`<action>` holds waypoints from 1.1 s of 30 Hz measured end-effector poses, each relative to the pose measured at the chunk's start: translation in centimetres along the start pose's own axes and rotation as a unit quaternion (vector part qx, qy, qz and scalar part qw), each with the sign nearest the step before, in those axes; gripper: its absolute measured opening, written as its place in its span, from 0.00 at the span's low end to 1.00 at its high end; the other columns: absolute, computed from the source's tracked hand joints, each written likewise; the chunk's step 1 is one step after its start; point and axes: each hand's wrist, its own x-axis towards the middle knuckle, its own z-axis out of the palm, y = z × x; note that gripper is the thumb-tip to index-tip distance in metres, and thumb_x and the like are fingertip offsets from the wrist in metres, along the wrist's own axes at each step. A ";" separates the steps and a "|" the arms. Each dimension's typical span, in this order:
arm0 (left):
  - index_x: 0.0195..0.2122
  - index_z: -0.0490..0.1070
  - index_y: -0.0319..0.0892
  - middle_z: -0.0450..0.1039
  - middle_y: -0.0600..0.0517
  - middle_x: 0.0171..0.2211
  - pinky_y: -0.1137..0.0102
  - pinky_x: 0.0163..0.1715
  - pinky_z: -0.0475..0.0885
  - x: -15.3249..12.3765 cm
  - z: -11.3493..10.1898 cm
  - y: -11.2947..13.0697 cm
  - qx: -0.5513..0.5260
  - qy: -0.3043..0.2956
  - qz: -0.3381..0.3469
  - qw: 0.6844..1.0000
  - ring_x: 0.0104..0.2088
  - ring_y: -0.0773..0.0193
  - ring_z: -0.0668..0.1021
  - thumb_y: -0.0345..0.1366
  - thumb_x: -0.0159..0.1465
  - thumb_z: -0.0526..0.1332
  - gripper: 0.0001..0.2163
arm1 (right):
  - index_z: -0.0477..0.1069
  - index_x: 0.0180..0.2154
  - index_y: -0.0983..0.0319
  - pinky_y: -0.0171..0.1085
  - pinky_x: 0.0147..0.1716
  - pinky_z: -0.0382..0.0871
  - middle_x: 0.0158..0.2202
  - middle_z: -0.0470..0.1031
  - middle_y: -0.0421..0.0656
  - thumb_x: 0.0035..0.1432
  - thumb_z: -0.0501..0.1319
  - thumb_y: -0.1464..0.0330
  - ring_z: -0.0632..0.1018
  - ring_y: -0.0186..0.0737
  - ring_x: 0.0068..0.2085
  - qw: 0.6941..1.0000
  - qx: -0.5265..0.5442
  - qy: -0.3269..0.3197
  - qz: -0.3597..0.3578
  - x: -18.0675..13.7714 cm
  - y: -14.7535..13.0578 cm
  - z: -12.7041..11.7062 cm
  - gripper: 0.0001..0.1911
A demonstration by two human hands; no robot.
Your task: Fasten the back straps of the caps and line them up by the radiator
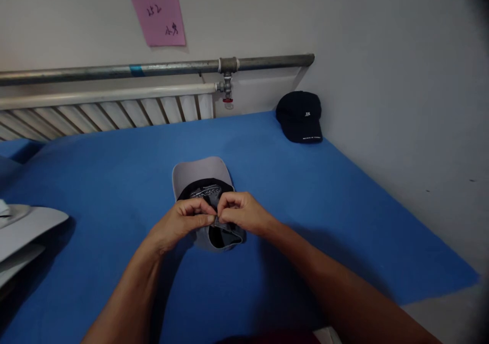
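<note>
A grey baseball cap (201,170) lies on the blue surface in front of me, its brim pointing away and its dark inner band with pale lettering showing. Both hands meet over the cap's back opening. My left hand (185,221) pinches the cap's back strap between thumb and forefinger. From the other side, my right hand (240,211) is closed on the same strap, its fingertips almost touching the left ones. What exactly lies between the fingertips is partly hidden.
A dark navy cap (300,115) sits at the back right corner by the wall. White stacked caps or brims (32,229) stand at the left edge. Behind the blue-covered table (114,181) run a radiator (141,110) and a metal pipe (171,69); a pink note (157,12) hangs above.
</note>
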 end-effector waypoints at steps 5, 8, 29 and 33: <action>0.29 0.77 0.42 0.74 0.56 0.26 0.76 0.29 0.64 -0.2 0.1 0.4 0.015 0.009 -0.007 1.000 0.27 0.72 0.71 0.36 0.54 0.69 0.05 | 0.69 0.23 0.62 0.30 0.22 0.57 0.20 0.66 0.34 0.42 0.60 0.73 0.65 0.28 0.22 1.000 0.003 0.005 0.009 0.0 0.1 0.0 0.02; 0.30 0.78 0.42 0.74 0.55 0.26 0.75 0.29 0.64 -0.4 0.1 0.6 0.023 0.007 -0.016 1.000 0.27 0.72 0.71 0.37 0.53 0.70 0.06 | 0.68 0.23 0.62 0.30 0.21 0.57 0.19 0.65 0.33 0.42 0.61 0.74 0.64 0.27 0.22 1.000 0.022 0.005 0.007 0.0 0.1 0.1 0.02; 0.34 0.76 0.41 0.76 0.54 0.29 0.73 0.32 0.71 -0.7 0.1 0.6 -0.007 -0.023 0.003 1.000 0.29 0.69 0.76 0.29 0.51 0.70 0.09 | 0.70 0.23 0.62 0.30 0.22 0.56 0.17 0.65 0.33 0.41 0.60 0.74 0.63 0.27 0.20 0.997 0.072 -0.016 -0.012 -0.4 -1.0 -0.2 0.03; 0.35 0.77 0.43 0.77 0.54 0.30 0.72 0.33 0.71 -0.6 0.0 0.3 -0.001 -0.024 0.001 1.000 0.29 0.69 0.76 0.31 0.51 0.70 0.09 | 0.72 0.24 0.62 0.31 0.23 0.58 0.19 0.66 0.34 0.41 0.60 0.74 0.65 0.28 0.22 0.999 0.029 -0.007 -0.020 -0.6 -1.0 -0.3 0.03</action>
